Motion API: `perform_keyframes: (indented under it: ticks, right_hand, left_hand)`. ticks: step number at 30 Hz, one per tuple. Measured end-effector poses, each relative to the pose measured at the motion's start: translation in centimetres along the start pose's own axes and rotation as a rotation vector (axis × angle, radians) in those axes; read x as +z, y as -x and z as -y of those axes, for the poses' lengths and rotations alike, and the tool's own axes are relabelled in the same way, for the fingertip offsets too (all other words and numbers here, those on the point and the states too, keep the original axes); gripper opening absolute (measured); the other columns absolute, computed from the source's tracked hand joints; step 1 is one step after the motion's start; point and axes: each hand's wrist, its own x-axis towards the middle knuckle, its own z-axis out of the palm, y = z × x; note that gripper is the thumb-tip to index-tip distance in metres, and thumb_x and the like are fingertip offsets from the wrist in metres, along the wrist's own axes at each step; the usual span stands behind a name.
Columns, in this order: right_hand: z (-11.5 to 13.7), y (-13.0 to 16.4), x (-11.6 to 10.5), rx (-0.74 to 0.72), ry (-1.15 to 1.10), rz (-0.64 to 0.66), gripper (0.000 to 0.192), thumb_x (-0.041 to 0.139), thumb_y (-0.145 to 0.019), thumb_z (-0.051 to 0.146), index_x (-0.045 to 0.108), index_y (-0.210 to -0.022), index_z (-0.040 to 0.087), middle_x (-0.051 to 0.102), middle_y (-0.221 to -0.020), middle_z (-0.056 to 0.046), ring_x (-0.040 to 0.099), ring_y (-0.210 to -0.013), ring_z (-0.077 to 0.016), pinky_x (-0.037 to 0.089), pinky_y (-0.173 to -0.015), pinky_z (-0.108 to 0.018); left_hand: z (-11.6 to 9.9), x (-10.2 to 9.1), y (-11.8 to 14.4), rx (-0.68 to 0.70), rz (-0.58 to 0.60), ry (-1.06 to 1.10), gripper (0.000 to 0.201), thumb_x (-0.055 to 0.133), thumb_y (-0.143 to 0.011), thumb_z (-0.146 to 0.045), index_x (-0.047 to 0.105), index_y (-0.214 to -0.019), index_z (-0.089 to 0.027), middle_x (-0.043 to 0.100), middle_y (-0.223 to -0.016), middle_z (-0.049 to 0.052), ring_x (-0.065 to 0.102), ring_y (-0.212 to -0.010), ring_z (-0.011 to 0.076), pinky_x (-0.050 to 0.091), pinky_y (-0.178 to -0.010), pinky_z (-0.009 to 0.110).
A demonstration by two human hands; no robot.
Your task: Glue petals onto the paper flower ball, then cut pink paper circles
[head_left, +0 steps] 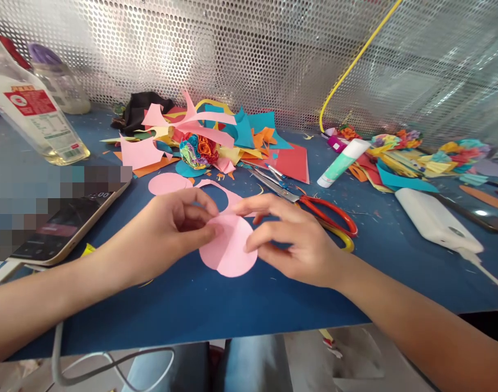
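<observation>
A pink paper circle (pixel 228 247) with a crease down its middle is held up over the blue table. My left hand (pixel 175 223) pinches its upper left edge between thumb and fingers. On the opposite side, my right hand (pixel 289 234) has its curled fingers at the top and right edge of the same circle. Just behind lie a second pink paper circle (pixel 169 184) and a pink sheet with a round hole (pixel 237 201), partly covered by my hands. Red-and-yellow-handled scissors (pixel 330 212) rest beyond my right hand.
Coloured paper scraps (pixel 240 125) and a multicoloured paper flower (pixel 198 151) are heaped at the back. A glue stick (pixel 342 163) and a white power bank (pixel 438 220) are on the right. At left are a phone (pixel 75 218) and a clear bottle (pixel 36 109). A perforated metal panel (pixel 249 54) stands behind.
</observation>
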Motion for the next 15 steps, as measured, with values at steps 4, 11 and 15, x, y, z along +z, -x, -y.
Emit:
perform_keyframes:
  ticks: [4,11,15]
  right_hand:
    - [-0.1,0.0,0.6,0.266,-0.097,-0.091,0.019,0.057,-0.083,0.02,0.057,-0.102,0.019,0.061,-0.107,-0.007,0.059,-0.1,-0.0162,0.05,-0.083,-0.028]
    - [0.0,-0.4,1.3,0.498,-0.093,-0.107,0.006,0.062,-0.08,0.021,0.06,-0.084,0.018,0.065,-0.074,0.002,0.06,-0.066,-0.0104,0.049,-0.064,-0.021]
    - [0.7,-0.6,1.1,0.452,-0.008,-0.095,0.005,0.065,-0.076,0.019,0.062,-0.077,0.016,0.065,-0.071,0.002,0.059,-0.064,-0.0094,0.047,-0.061,-0.018]
  left_hand:
    - [0.3,-0.1,-0.1,0.087,-0.174,-0.039,0.023,0.068,-0.067,-0.02,0.046,-0.062,-0.018,0.056,-0.059,-0.007,0.054,-0.053,0.0056,0.04,-0.046,0.013]
    - [0.3,0.2,0.0,0.11,-0.22,-0.169,0.012,0.068,-0.071,-0.026,0.068,-0.083,-0.022,0.069,-0.074,-0.004,0.064,-0.064,0.0096,0.051,-0.058,0.015]
    - [0.1,0.3,0.4,0.108,-0.262,-0.245,0.024,0.069,-0.07,-0.026,0.069,-0.094,-0.024,0.072,-0.084,-0.003,0.067,-0.072,0.0112,0.055,-0.064,0.016]
